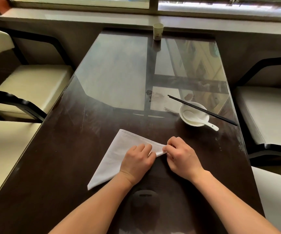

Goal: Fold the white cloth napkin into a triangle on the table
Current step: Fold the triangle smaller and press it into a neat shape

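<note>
Pinching napkin (119,149) corner, left hand (137,160) and right hand (182,154) fingers; spoon (197,119) in bowl (181,114).

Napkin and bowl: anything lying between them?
Nothing. In the head view, only bare dark table separates the napkin from the bowl.

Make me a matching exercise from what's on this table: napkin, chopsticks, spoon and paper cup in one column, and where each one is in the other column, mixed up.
Column one:
1. napkin
2. chopsticks
3. spoon
4. paper cup

Column two:
A. lying across the rim of the bowl
B. upright at the far end of the table
C. held by the left hand and right hand
D. inside the bowl, handle sticking out over the rim

Pairs: 1-C, 2-A, 3-D, 4-B
</note>
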The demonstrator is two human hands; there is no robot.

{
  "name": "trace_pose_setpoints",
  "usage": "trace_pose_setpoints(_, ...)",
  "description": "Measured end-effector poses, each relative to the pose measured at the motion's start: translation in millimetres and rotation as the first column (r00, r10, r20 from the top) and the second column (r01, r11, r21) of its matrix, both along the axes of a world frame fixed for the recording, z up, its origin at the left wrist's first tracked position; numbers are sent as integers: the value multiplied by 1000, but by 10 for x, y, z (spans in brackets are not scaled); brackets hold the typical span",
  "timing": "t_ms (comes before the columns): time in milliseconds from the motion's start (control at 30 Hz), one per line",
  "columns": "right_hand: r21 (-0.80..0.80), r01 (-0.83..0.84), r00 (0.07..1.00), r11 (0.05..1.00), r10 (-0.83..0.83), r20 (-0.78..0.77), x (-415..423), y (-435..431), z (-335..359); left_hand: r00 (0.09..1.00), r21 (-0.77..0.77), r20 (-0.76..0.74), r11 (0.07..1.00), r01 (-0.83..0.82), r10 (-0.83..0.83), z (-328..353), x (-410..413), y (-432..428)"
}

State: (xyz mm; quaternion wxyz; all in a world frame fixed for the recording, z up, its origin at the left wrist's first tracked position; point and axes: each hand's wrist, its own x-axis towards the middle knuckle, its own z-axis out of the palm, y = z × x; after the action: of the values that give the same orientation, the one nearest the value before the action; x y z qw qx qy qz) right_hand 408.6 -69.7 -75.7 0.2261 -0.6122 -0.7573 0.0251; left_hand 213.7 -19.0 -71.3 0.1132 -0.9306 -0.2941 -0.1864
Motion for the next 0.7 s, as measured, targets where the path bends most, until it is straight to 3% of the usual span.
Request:
trace_pose_setpoints(167,-114,86,972,990,-109,-207,45,-79,52,1000,-197,-7,980,18,-20,-92,-106,-115)
trace_pose_setpoints(267,-260,150,938,954,-221,-268,10,16,92,988,-332,-151,941,-66,16,-178,-245,-233)
trace_pose_setpoints(433,-487,224,908,844,-362,-210,-56,180,203,959,-395,-273,900,-184,76,-213,-469,-363)
trace_pose_setpoints(700,-667,283,939,689,-342,45,-228,351,327,939,-423,-274,851,-312,208,-202,-854,-606)
